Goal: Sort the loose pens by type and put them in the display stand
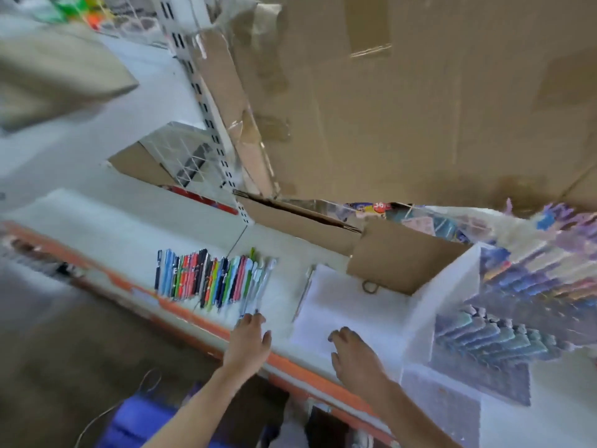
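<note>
a row of thin plastic pens in many colours [210,279] lies side by side on the white shelf with an orange front edge [97,227]; the left hand [250,337] reaches in just right of the pens, fingertips at the row's near end, though the blur hides any pinch; the right hand [353,354] rests further right, fingers loosely curled on a white sheet [339,305]; the clear tiered display stand full of pens [504,305] is far right of the pens; the pens look light, stiff and rolly, best taken mid-barrel; the orange front edge is close, with bare shelf behind.
</note>
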The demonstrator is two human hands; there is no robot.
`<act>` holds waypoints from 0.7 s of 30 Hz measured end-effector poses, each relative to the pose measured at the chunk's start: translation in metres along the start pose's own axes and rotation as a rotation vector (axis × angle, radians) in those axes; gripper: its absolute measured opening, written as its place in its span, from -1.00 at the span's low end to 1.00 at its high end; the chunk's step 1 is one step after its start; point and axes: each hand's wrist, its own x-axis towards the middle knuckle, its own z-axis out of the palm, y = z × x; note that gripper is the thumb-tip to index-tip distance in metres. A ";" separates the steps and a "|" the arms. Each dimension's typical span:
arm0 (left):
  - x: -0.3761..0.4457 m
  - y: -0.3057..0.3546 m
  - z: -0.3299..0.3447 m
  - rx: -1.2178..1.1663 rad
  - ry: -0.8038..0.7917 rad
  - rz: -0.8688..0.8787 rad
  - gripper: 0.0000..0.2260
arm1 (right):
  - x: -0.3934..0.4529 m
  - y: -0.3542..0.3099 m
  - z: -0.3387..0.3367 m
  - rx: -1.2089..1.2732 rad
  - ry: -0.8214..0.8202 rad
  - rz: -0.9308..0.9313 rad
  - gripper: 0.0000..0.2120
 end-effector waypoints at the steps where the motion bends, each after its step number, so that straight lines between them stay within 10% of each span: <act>1: 0.005 -0.011 0.002 0.002 -0.001 -0.021 -0.69 | 0.012 -0.005 0.005 0.044 -0.024 0.030 -0.64; 13: 0.110 -0.055 0.020 -0.018 0.153 -0.227 -0.58 | 0.169 -0.041 0.040 0.392 0.166 0.424 -0.54; 21: 0.122 -0.051 0.028 0.120 0.159 -0.148 -0.37 | 0.177 -0.067 0.051 0.413 0.180 0.172 -0.64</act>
